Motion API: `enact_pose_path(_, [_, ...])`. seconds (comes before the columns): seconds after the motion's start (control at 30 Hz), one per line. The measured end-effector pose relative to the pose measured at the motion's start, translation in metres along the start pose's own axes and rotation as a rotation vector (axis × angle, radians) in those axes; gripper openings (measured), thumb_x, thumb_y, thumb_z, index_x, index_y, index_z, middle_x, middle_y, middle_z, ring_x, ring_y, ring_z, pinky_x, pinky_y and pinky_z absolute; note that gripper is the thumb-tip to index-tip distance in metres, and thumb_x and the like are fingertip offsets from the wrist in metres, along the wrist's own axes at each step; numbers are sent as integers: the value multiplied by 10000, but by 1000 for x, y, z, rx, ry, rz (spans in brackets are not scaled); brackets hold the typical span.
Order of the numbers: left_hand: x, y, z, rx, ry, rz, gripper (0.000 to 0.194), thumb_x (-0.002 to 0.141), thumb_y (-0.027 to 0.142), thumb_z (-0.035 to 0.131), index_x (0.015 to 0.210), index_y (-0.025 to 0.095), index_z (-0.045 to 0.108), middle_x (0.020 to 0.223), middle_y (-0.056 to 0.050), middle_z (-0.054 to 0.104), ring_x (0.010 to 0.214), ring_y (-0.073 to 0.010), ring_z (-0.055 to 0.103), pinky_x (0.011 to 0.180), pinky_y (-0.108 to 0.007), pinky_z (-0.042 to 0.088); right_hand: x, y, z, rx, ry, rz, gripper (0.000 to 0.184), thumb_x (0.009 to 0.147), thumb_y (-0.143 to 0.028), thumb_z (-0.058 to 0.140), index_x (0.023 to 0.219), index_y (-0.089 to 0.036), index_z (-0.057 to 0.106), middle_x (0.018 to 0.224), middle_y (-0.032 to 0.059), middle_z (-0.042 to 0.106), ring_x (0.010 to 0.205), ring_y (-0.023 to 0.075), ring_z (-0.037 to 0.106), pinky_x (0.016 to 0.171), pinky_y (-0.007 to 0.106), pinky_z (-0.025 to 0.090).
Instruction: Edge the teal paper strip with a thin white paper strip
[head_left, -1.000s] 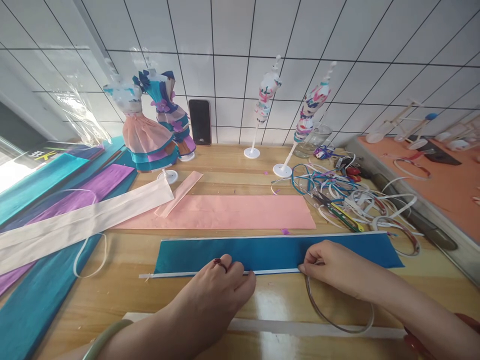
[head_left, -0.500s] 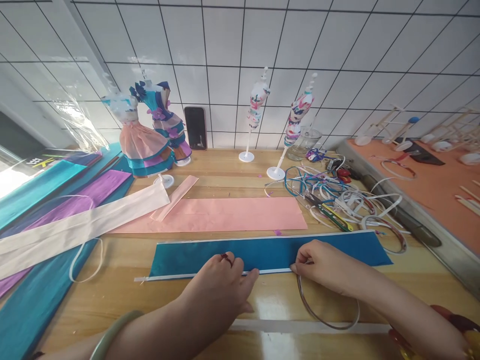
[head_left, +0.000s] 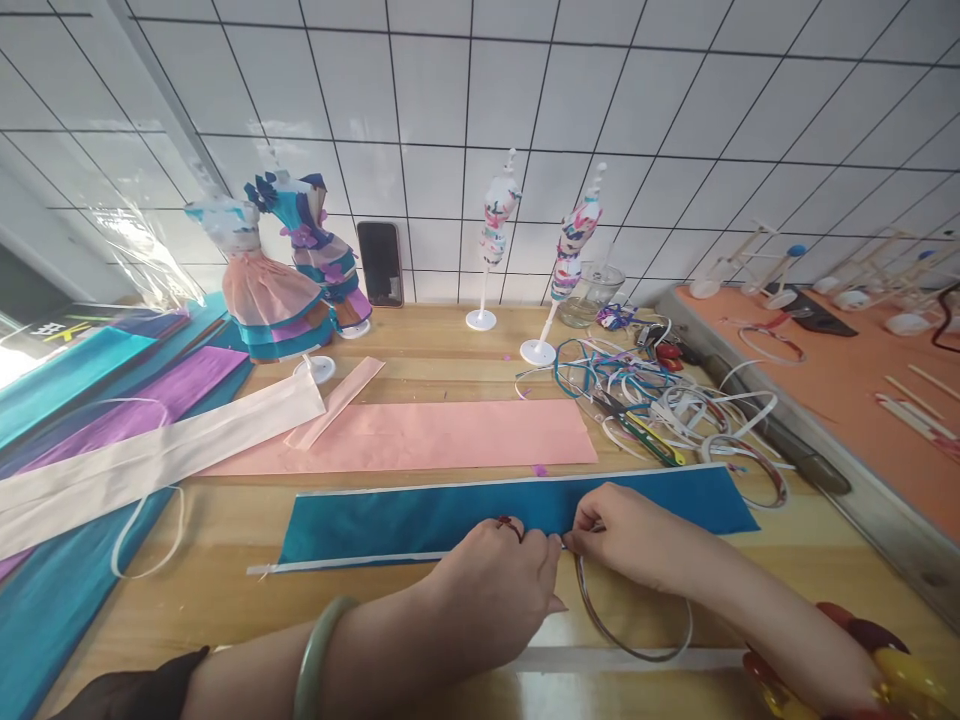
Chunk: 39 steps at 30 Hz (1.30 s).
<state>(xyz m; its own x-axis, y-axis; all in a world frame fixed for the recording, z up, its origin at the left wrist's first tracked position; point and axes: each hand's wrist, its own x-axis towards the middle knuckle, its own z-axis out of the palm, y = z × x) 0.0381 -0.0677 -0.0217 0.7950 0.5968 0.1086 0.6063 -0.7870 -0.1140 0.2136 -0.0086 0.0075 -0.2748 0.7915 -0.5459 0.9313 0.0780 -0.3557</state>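
Observation:
A long teal strip [head_left: 420,515] lies across the table, with narrow white tape [head_left: 360,562] along its near edge and a pale band along its far edge. My left hand [head_left: 499,580] is closed, with its curled fingertips pressed on the taped near edge. Right beside them, my right hand [head_left: 607,530] pinches the white tape at the same edge. From under my right hand hangs a thin ring-shaped tape roll [head_left: 634,650], resting toward the table. The exact contact of the fingertips is partly hidden.
Behind lies a pink strip [head_left: 465,435]. A tangle of ribbons [head_left: 667,385] with a yellow-green cutter [head_left: 645,435] sits at the right. Small mannequins [head_left: 499,210], a phone [head_left: 381,262] and a glass jar [head_left: 592,295] stand by the wall. Coloured strips [head_left: 187,385] fill the left.
My left hand has slid right along the near edge until its fingertips meet my right hand's. My right hand stays pinched on the tape. The view has shifted slightly.

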Motion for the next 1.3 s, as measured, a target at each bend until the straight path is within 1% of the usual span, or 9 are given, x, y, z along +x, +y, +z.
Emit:
enact_pose_path(0.13, [-3, -1, -1, 19, -23, 20, 468, 917, 412, 319, 1186, 58, 462, 790, -75, 537, 670, -186, 497, 511, -307, 320, -5, 4, -1, 32, -14, -22, 295, 751, -379, 483, 631, -170, 655, 586, 10, 625, 510, 114, 459, 442, 220, 261])
enact_pose_path(0.23, [-3, 0, 0, 8, -26, 23, 462, 916, 416, 321, 1170, 64, 476, 784, -67, 530, 670, -191, 494, 514, -312, 316, -10, 12, -5, 73, -2, -29, 316, 768, -401, 471, 669, -176, 669, 633, 15, 640, 576, 136, 498, 486, 224, 292])
enact_pose_path(0.5, [-1, -2, 1, -1, -28, 28, 447, 915, 420, 325, 1134, 72, 501, 764, -61, 522, 659, -180, 489, 524, -301, 315, -18, 56, -14, 160, -21, 15, 352, 765, -504, 494, 718, -182, 629, 640, -1, 573, 604, 137, 456, 529, 229, 316])
enact_pose_path(0.6, [-2, -2, 3, 0, -27, 30, 468, 920, 419, 302, 1155, 62, 493, 767, -67, 530, 676, -191, 501, 530, -307, 329, -18, 69, -12, 222, -7, -11, 409, 781, -557, 460, 677, -185, 595, 622, -18, 524, 600, 127, 428, 537, 229, 312])
enact_pose_path(0.7, [-3, -2, 5, 10, -17, 26, 498, 917, 424, 311, 1212, 49, 453, 822, -89, 558, 722, -208, 522, 564, -320, 356, -19, 75, -11, 284, -22, -14, 411, 757, -551, 507, 603, -177, 576, 558, -36, 478, 557, 109, 395, 512, 221, 291])
enact_pose_path(0.8, [-3, -2, 7, 11, -10, 25, 514, 914, 428, 320, 1233, 43, 439, 874, -112, 578, 773, -222, 538, 605, -330, 374, -20, 80, -15, 315, -21, 7, 382, 739, -522, 546, 620, -168, 627, 564, -29, 531, 559, 111, 429, 514, 215, 317])
enact_pose_path(0.97, [-2, -3, 7, -3, -28, 16, 505, 912, 428, 333, 1226, 51, 452, 867, -113, 587, 762, -206, 531, 605, -326, 370, -21, 91, -20, 320, 15, 47, 355, 710, -507, 579, 729, -176, 705, 695, 4, 660, 667, 156, 545, 603, 217, 404])
enact_pose_path(1.17, [-1, -2, 8, -22, -42, -4, 513, 904, 442, 351, 1238, 64, 446, 820, -89, 576, 739, -202, 528, 578, -317, 355, -21, 104, -19, 302, 91, 70, 333, 698, -488, 586, 688, -171, 688, 629, 6, 645, 602, 142, 537, 549, 216, 394])
enact_pose_path(1.3, [-1, -2, 7, -13, -30, 11, 502, 899, 424, 372, 1230, 56, 463, 823, -86, 575, 730, -206, 527, 576, -325, 355, -20, 104, -19, 288, 85, 90, 298, 665, -467, 617, 660, -175, 675, 591, -2, 630, 556, 133, 515, 504, 214, 373])
